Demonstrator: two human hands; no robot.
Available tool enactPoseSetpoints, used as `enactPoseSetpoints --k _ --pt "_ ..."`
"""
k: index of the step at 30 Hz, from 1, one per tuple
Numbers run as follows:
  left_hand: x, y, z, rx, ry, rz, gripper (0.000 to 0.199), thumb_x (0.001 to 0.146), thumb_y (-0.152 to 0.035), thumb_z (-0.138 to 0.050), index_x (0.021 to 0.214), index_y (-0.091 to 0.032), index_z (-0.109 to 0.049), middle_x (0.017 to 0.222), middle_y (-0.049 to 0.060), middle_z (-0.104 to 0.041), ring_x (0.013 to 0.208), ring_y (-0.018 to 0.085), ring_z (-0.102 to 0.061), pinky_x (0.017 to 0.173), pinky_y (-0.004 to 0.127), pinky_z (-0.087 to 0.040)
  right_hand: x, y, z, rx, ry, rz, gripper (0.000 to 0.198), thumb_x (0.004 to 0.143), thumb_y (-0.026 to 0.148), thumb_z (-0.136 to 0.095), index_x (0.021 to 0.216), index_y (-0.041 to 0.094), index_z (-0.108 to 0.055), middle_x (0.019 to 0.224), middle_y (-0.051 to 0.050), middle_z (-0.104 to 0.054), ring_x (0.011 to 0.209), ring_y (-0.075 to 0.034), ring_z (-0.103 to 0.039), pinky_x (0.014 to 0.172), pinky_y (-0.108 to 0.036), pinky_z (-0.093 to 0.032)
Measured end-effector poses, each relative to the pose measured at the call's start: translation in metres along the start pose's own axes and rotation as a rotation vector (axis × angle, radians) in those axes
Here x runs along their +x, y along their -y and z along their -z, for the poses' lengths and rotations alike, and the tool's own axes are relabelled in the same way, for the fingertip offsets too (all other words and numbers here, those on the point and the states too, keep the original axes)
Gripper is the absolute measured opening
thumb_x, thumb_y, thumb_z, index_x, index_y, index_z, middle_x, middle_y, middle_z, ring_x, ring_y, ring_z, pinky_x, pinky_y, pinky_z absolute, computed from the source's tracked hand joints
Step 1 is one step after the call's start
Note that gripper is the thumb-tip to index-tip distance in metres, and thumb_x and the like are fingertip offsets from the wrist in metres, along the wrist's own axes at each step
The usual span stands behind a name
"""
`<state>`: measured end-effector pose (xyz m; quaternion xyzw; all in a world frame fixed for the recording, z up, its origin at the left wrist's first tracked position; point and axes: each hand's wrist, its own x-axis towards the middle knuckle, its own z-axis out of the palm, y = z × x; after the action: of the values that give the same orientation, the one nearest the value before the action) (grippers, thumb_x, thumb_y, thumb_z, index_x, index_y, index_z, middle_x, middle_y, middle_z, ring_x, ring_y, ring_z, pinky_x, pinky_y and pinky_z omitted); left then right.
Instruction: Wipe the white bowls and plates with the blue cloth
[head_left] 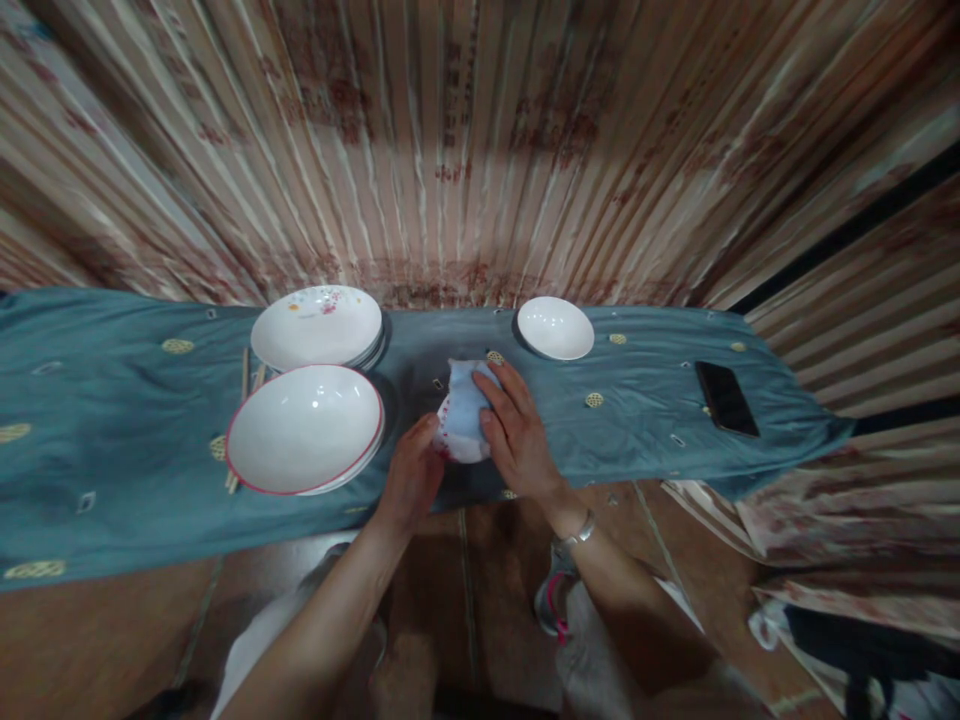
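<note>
In the head view, my left hand (415, 468) grips the left edge of a small white bowl (471, 450) with a red pattern at its rim, above the cloth-covered table. My right hand (519, 432) presses a light blue cloth (466, 398) against that bowl, its fingers bent over the cloth. The cloth hides much of the bowl. To the left stand a stack of large red-rimmed white bowls (306, 428) and, behind it, a stack of flower-patterned white dishes (319, 325). A small white bowl (556, 328) sits beyond my right hand.
A blue-green cloth (630, 440) with yellow spots covers the narrow table. Wooden chopsticks (245, 375) lie partly under the left bowls. A black phone (726, 398) rests near the right end. A pleated curtain (450, 150) hangs close behind the table.
</note>
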<state>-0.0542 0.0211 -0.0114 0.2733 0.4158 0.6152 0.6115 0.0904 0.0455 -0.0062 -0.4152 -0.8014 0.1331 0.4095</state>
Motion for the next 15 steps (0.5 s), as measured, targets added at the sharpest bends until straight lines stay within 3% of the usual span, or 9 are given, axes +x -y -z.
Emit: enactPoseSetpoints --k 6,12,15 --pt "0.002 0.001 0.001 -0.121 0.057 0.023 0.019 0.083 -0.033 -0.055 0.077 -0.02 -0.069 0.087 0.008 -0.073 0.103 0.026 -0.064 0.091 0.037 -0.049 0.001 -0.01 -0.003 0.209 -0.06 -0.199 0.045 0.102 0.039 -0.035 0.143 0.026 -0.049 0.154 -0.006 -0.043 0.145 -0.02 -0.035 0.123 -0.044 -0.025" --pt "0.001 0.001 0.006 -0.054 -0.008 0.005 0.017 0.081 -0.029 -0.058 0.076 -0.017 -0.069 0.079 0.007 -0.072 0.097 0.025 -0.066 0.09 0.035 -0.05 0.0 -0.034 -0.015 0.475 -0.186 -0.421 0.05 0.097 0.052 -0.041 0.133 0.023 -0.059 0.143 -0.007 -0.056 0.135 -0.022 -0.048 0.12 -0.043 -0.03" --pt "0.001 -0.001 0.005 -0.13 0.005 0.045 0.02 0.081 -0.031 -0.057 0.076 -0.017 -0.07 0.077 0.007 -0.073 0.099 0.026 -0.067 0.091 0.037 -0.05 -0.003 -0.042 -0.022 0.591 -0.206 -0.549 0.053 0.094 0.055 -0.044 0.13 0.021 -0.06 0.138 -0.008 -0.06 0.131 -0.023 -0.052 0.117 -0.044 -0.033"
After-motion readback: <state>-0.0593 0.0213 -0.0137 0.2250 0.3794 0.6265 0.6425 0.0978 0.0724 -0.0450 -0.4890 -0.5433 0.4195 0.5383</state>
